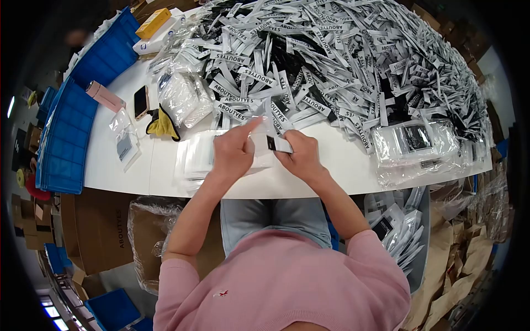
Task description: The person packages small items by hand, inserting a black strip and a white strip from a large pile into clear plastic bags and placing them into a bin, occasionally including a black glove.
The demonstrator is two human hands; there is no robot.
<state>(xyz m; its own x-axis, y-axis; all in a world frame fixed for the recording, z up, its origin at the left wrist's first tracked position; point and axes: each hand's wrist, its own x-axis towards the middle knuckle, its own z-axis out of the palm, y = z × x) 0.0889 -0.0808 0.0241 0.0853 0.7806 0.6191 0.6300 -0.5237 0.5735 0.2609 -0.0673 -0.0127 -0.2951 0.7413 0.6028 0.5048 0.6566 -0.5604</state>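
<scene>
Over the front of the white table, my left hand (233, 151) is closed with its thumb and index finger on the edge of a clear plastic bag (260, 128). To its right, my right hand (301, 151) grips a narrow white packet (283, 145) with a black end, held close beside the bag. A stack of flat clear bags (196, 157) lies under and left of my left hand. Just beyond both hands rises a big pile of slim white and black packets (331, 60), many printed ABOUTYES.
Blue crates (62, 138) line the left side, near a pink bottle (105, 96), a phone (141, 102) and a yellow-black glove (163, 126). Bagged packets (417, 144) sit at the table's right. Below are a grey bin (420, 243) of filled bags and a cardboard box (99, 231).
</scene>
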